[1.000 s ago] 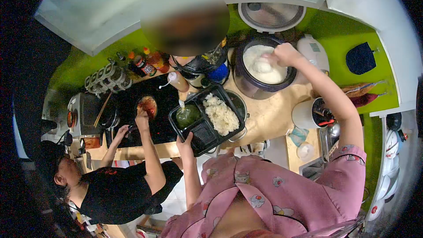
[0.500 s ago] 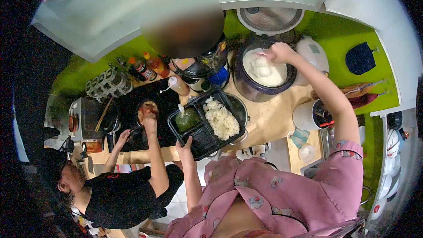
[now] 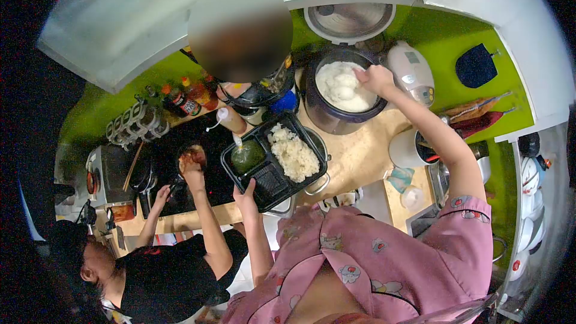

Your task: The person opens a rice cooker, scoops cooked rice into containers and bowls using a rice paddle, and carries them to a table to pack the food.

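Observation:
My left hand [image 3: 245, 197] grips the near edge of a black compartment tray [image 3: 268, 179], thumb over the rim. White rice [image 3: 293, 153] fills the tray's right compartment, and a tied clear bag of something green [image 3: 246, 156] sits in the upper left one; the lower compartment is bare. Over the large open rice cooker [image 3: 337, 121], my right hand [image 3: 376, 79] is closed round the handle of a pale rice paddle, whose blade shows only faintly against the rice [image 3: 345, 87] inside.
At the left, a person in black [image 3: 174, 273] works at a dark cooktop [image 3: 216, 180] with a pan. Sauce bottles [image 3: 186, 102] and a squeeze bottle [image 3: 231, 120] stand behind. A smaller white cooker [image 3: 411, 72] and a utensil container [image 3: 408, 148] are at the right.
The whole view has shifted, so the cookers and tray appear further left. My right hand has moved within the cooker's opening, over the rice. My left hand keeps its hold on the tray.

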The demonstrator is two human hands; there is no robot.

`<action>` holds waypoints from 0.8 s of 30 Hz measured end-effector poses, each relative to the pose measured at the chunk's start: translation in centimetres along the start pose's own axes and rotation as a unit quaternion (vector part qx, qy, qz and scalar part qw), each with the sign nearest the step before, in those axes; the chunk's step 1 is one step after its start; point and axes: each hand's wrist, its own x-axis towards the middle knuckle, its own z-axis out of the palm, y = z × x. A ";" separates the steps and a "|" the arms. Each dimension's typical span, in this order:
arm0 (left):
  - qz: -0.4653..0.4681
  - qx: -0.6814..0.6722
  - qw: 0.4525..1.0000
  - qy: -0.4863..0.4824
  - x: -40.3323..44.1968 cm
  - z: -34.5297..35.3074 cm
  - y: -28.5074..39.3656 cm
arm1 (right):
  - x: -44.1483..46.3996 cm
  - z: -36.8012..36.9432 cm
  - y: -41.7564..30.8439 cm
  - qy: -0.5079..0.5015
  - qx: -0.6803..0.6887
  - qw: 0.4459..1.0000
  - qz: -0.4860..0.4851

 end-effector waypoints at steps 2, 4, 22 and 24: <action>0.002 0.007 1.000 -0.002 0.5 0.0 -0.5 | -1.4 -1.1 -0.9 -0.002 0.052 0.999 -0.005; 0.006 0.009 1.000 -0.004 0.6 -0.1 -0.7 | -1.1 0.1 -0.7 0.027 0.050 0.998 -0.027; 0.013 -0.009 1.000 0.000 0.7 -0.9 -0.8 | 0.9 -1.3 1.8 -0.062 -0.082 0.975 -0.197; 0.020 -0.016 1.000 -0.005 0.5 -0.9 -1.3 | -1.0 -4.1 2.4 -0.029 0.002 0.978 -0.206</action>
